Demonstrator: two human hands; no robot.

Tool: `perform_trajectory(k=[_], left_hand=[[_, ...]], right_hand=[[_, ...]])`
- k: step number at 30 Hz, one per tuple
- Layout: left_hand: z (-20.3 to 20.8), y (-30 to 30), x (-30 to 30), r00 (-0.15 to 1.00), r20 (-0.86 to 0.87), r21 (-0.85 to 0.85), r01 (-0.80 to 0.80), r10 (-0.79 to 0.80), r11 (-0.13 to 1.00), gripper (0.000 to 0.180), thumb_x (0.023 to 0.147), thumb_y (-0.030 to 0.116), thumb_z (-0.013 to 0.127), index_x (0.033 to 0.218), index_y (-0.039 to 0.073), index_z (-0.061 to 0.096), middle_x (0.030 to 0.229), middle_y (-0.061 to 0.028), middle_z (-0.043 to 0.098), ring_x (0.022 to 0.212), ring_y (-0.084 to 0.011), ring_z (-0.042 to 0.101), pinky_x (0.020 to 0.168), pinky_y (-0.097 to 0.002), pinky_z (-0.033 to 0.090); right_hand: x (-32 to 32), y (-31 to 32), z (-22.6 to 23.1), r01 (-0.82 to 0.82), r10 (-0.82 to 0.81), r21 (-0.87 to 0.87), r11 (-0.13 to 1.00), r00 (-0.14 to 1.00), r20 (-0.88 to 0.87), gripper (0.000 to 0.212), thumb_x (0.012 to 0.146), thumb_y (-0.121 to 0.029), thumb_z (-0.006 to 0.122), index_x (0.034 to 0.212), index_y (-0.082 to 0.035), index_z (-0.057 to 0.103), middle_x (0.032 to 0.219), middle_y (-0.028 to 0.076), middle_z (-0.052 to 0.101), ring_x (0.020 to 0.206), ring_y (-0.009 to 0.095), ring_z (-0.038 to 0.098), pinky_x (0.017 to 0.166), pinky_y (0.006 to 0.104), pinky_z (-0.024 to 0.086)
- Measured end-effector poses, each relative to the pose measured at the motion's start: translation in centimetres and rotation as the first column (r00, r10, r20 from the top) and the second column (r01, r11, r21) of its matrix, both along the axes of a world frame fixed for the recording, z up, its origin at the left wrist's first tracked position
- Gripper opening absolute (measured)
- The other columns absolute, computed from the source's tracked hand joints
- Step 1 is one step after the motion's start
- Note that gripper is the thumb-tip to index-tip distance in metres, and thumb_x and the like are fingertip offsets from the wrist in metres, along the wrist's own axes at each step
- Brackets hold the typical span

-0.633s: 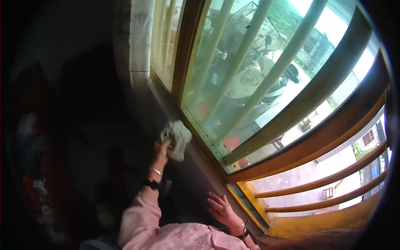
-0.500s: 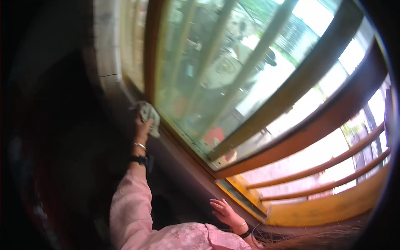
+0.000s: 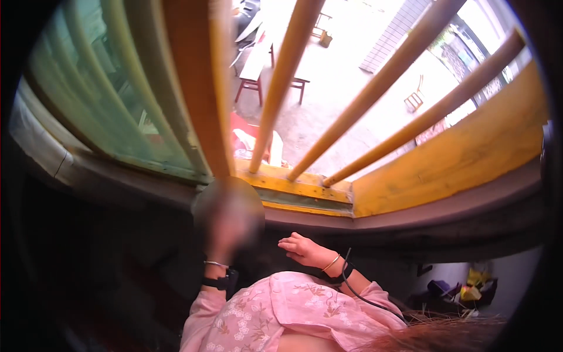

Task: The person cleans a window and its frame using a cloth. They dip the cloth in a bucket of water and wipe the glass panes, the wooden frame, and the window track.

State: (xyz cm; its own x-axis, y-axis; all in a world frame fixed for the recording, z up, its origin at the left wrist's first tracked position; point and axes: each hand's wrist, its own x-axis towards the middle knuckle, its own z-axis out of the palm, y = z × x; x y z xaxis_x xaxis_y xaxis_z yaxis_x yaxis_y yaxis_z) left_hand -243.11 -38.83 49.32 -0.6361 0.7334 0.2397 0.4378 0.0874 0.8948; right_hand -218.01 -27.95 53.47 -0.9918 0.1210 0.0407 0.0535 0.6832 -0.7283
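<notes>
My left hand (image 3: 229, 226) is up at the window's inner ledge, just below the foot of the brown sash frame (image 3: 202, 88). A round blur covers it, so its fingers and anything in them cannot be made out. A silver bangle (image 3: 216, 264) and a black wristband (image 3: 215, 283) show on that wrist. My right hand (image 3: 308, 250) hovers below the ledge with its fingers stretched out to the left, touching nothing. It wears a thin bangle (image 3: 331, 261) and a dark band (image 3: 347, 270).
Yellow wooden bars (image 3: 363, 97) cross the unglazed part of the window, above a yellow sill track (image 3: 305, 199). Green-tinted glass (image 3: 99, 100) is at the left. Outside stand a bench (image 3: 253, 64) and a small chair (image 3: 414, 101). Colourful items (image 3: 469, 290) lie at lower right.
My view has swung right along the window. My left hand, earlier gripping a crumpled grey-white cloth by the lower sash, is now nearer the sash corner and blurred. My right hand stays outstretched.
</notes>
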Motion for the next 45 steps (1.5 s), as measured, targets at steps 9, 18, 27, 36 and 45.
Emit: perform_trajectory(k=[9, 18, 27, 36, 45], left_hand=[[-1.1, 7.6, 12.8, 0.842, -0.037, -0.052, 0.536, -0.537, 0.843, 0.064, 0.078, 0.015, 0.064, 0.139, 0.006, 0.047, 0.143, -0.0224, 0.041, 0.133, -0.0368, 0.038, 0.112, -0.0402, 0.028], [0.4, 5.3, 13.3, 0.297, 0.787, 0.312, 0.565, -0.541, 0.764, 0.062, 0.077, -0.003, 0.061, 0.138, 0.000, 0.047, 0.128, -0.0105, 0.058, 0.114, -0.0143, 0.056, 0.100, -0.0283, 0.043], [3.7, -0.1, 8.5, 0.132, 0.846, 0.476, 0.252, -0.517, 0.843, 0.073, 0.082, 0.003, 0.065, 0.146, 0.005, 0.030, 0.137, -0.0105, 0.046, 0.126, -0.0219, 0.045, 0.108, -0.0353, 0.036], [-1.1, -2.6, 4.9, 0.592, 0.747, 0.116, 0.330, -0.302, 0.937, 0.030, 0.091, 0.014, 0.055, 0.120, 0.006, 0.054, 0.112, -0.0048, 0.058, 0.102, -0.0174, 0.054, 0.093, -0.0317, 0.044], [0.8, -3.4, 4.5, 0.306, 0.914, 0.196, 0.239, -0.265, 0.951, 0.035, 0.095, 0.025, 0.048, 0.121, 0.003, 0.056, 0.116, -0.0083, 0.061, 0.103, -0.0187, 0.060, 0.092, -0.0330, 0.048]], right_hand=[[14.4, -0.6, -0.1, 0.419, -0.420, 0.043, 0.907, 0.908, 0.000, 0.034, 0.080, -0.003, 0.065, 0.113, 0.001, 0.060, 0.110, 0.015, 0.063, 0.095, 0.033, 0.056, 0.085, 0.0376, 0.048], [14.9, -0.6, -0.5, 0.624, -0.749, -0.582, 0.521, 0.662, 0.039, 0.056, 0.084, 0.003, 0.060, 0.138, -0.003, 0.047, 0.123, 0.005, 0.056, 0.098, 0.015, 0.057, 0.088, 0.0270, 0.047], [1.6, 5.9, 1.0, 0.495, -0.674, -0.768, 0.407, 0.730, 0.113, 0.027, 0.086, 0.005, 0.049, 0.108, 0.003, 0.065, 0.113, 0.009, 0.064, 0.101, 0.016, 0.060, 0.090, 0.0305, 0.047], [-13.6, 7.9, 2.4, 0.205, -0.141, 0.153, 0.967, 0.927, -0.347, 0.024, 0.076, 0.001, 0.058, 0.099, -0.002, 0.064, 0.106, 0.012, 0.065, 0.094, 0.036, 0.054, 0.085, 0.0408, 0.047], [-16.2, 5.8, 2.9, -0.081, 0.114, 0.408, 0.909, 0.992, -0.055, 0.022, 0.083, -0.028, 0.056, 0.095, -0.010, 0.058, 0.107, 0.005, 0.056, 0.103, 0.029, 0.047, 0.089, 0.0460, 0.035]])
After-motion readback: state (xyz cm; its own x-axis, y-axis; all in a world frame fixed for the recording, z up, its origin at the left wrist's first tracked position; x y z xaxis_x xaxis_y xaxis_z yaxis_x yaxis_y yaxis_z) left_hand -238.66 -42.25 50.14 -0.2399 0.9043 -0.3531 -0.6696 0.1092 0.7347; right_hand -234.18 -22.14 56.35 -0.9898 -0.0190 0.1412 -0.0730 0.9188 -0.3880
